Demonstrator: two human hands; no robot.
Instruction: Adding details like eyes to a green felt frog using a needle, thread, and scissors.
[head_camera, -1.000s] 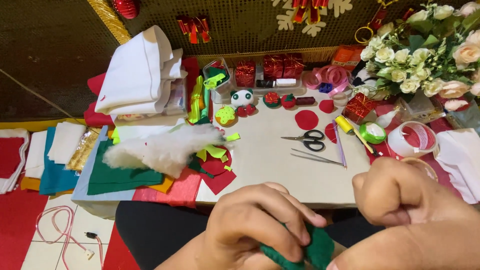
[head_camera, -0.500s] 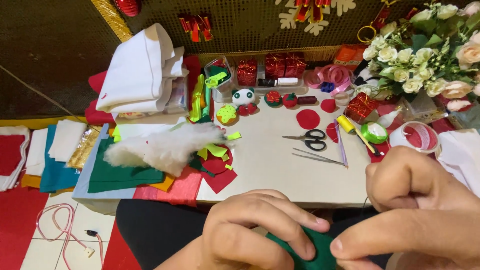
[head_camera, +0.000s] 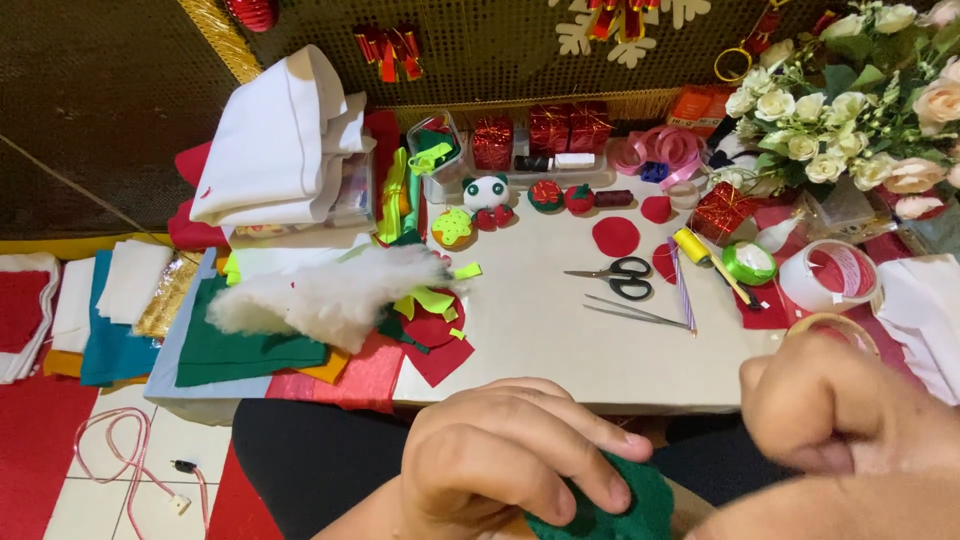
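The left hand (head_camera: 510, 460) lies palm down at the lower middle, its fingers (head_camera: 585, 470) curled and pressing downward. The right hand (head_camera: 850, 420) is a loose fist just right of it, slightly higher.

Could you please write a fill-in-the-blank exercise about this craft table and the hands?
1. The left hand presses on a piece of felt whose colour is ____.
2. The scissors on the table have handles of the colour ____.
3. The white stuffing lies to the ____ of the scissors.
4. The right hand is closed into a loose ____.

Missing words: green; black; left; fist
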